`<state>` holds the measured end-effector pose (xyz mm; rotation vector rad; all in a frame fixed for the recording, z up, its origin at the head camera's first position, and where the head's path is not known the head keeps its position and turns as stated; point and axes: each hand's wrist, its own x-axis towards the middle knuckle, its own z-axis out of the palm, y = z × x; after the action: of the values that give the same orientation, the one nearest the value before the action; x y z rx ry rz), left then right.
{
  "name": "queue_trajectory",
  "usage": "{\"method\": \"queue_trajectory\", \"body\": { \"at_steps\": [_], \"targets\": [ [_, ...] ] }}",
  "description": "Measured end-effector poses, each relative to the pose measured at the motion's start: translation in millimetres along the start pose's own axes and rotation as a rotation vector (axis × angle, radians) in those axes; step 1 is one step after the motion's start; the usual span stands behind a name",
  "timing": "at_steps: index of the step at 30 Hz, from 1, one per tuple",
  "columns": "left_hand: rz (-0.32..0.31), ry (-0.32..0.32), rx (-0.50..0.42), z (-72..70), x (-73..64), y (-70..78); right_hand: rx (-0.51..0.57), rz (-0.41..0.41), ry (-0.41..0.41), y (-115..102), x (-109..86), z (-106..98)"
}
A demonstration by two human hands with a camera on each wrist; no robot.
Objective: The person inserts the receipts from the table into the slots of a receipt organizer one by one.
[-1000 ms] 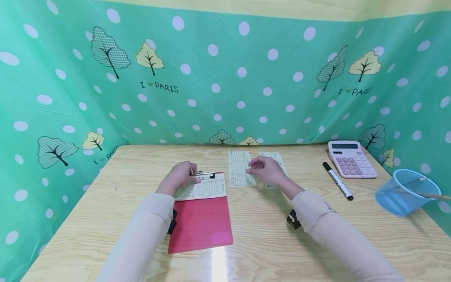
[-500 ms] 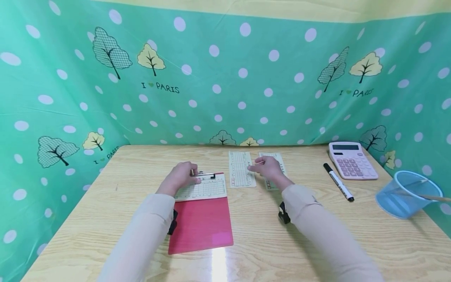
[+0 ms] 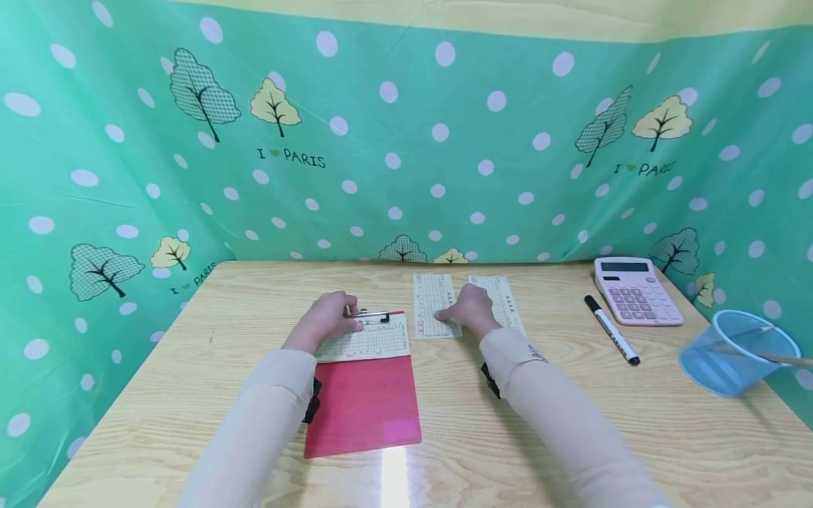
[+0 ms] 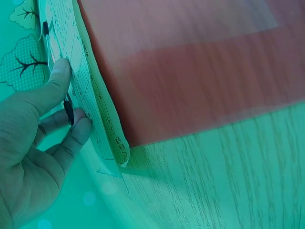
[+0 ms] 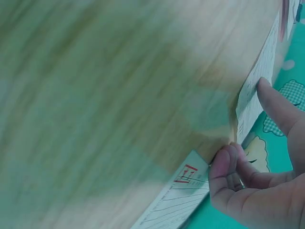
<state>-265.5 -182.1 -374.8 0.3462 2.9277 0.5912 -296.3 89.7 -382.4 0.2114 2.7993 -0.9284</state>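
A red clipboard [image 3: 365,406] lies on the table, with a printed form [image 3: 381,339] under its metal clip [image 3: 375,315]. My left hand [image 3: 325,321] grips the clip, its thumb over the front and the other fingers beneath; the left wrist view shows a black clip end [image 4: 69,112] between the fingers. The form's lower edge curls up slightly. To the right lies a narrow printed slip [image 3: 433,300]. My right hand [image 3: 471,308] rests at it: the thumb [image 5: 271,98] is stretched onto the slip and the bent fingers sit beside its edge. A second slip [image 3: 506,300] lies partly behind this hand.
On the right are a black-capped marker [image 3: 611,329], a pink calculator [image 3: 637,291] and a tilted blue mesh pen cup [image 3: 730,356] with sticks in it. A green dotted curtain [image 3: 406,127] stands behind the wooden table [image 3: 190,395].
My right hand has moved left from over the right-hand slip to the left-hand slip, its thumb coming down on it. The left hand has stayed on the clip.
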Motion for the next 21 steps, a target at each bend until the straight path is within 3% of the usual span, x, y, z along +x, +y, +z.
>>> {"method": "queue_trajectory", "body": {
  "at_steps": [11,21],
  "targets": [
    [-0.004,0.006,0.000,-0.9,-0.3,1.3,-0.042,0.013,-0.016,-2.3,-5.8,-2.3],
    [0.007,0.005,-0.003,0.8,0.7,0.1,-0.080,-0.064,-0.026,2.2,-8.6,0.1]
  ]
}}
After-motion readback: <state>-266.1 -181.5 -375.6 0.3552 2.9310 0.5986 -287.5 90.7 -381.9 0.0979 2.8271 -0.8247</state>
